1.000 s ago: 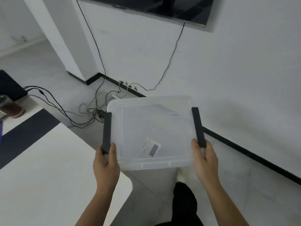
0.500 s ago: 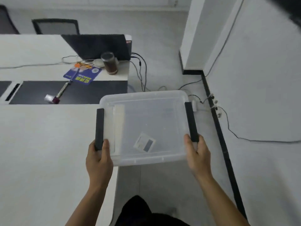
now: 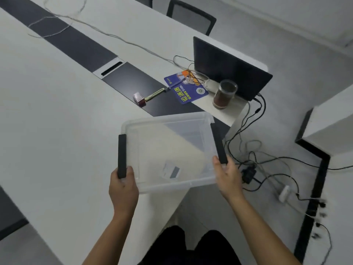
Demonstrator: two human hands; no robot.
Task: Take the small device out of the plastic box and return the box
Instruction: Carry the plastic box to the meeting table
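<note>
I hold a clear plastic box [image 3: 170, 142] with two black side handles over the near corner of the white table [image 3: 57, 131]. My left hand [image 3: 123, 190] grips the near end of the left handle [image 3: 122, 155]. On the other side, my right hand [image 3: 228, 178] grips the near end of the right handle [image 3: 219, 145]. A small flat white and grey device [image 3: 172, 170] lies on the box floor near its front wall.
On the table beyond the box are a dark laptop [image 3: 229, 69], a jar of brown liquid [image 3: 224, 94], a blue leaflet [image 3: 186, 88], a pen [image 3: 155, 94] and a small pink box [image 3: 139, 98]. Cables and a power strip [image 3: 248, 174] lie on the floor at right.
The view has swung left from the wall and floor to the table. The box, still held by both handles, now hangs over the table corner.
</note>
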